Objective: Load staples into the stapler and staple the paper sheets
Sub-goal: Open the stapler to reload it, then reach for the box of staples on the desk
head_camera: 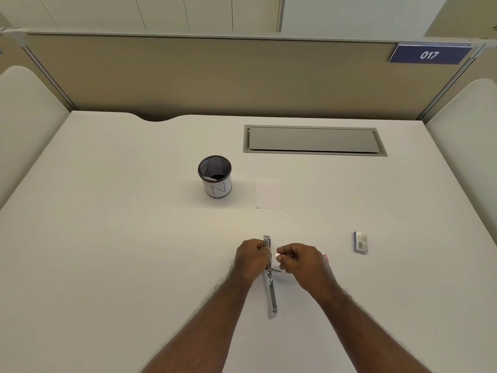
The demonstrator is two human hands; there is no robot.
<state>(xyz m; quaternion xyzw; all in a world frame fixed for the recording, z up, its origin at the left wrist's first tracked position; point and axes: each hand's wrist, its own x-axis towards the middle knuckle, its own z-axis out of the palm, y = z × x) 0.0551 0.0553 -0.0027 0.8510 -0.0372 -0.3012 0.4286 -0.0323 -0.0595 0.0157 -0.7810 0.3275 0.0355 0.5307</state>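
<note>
Slim silver metal stapler point(271, 294) lies opened out flat, lengthwise, toward the near edge of the white bench point(107, 238), about midway between its left and right edges. Left hand point(251, 261) grips the far half of the stapler, fingers curled round the metal channel from the left side. Right hand point(301, 261) hovers just right of the stapler, thumb and forefinger pinching a small bright strip of staples point(277, 256) — the strip's end is close to the channel; whether it touches cannot be told. A small red-and-white item point(326, 258) shows at the right hand's outer edge, mostly hidden, not identifiable. Small stack of white paper sheets point(269, 193) lies flat farther back, near the bench centre, well apart from the hands. Left of the sheets — a black mesh cup with a white paper label point(216, 181), upright. Blue staple box point(360, 242) lies toward the right edge. Grey rectangular cable hatch point(313, 140) is set into the bench near the far edge. Blue sign reading 017 point(429, 54) hangs on the beige partition point(188, 76).
</note>
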